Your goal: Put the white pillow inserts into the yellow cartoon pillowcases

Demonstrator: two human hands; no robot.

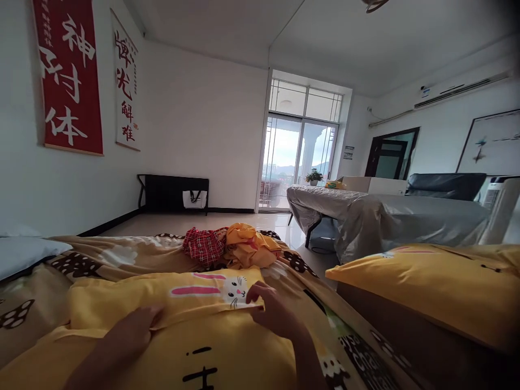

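Note:
A yellow pillowcase (122,298) with a white rabbit face and pink ears lies over a pillow on the bed in front of me. My left hand (136,330) grips its open edge at the lower left, fingers curled on the cloth. My right hand (272,311) pinches the same edge near the rabbit face. A bigger yellow cushion with black marks (227,352) lies beneath both hands.
A bedspread with a brown mushroom print (109,254) covers the bed. Red checked cloth (203,246) and orange cloth (247,246) are heaped at its far end. A second yellow pillow (439,287) lies at the right. A covered sofa (390,216) stands beyond.

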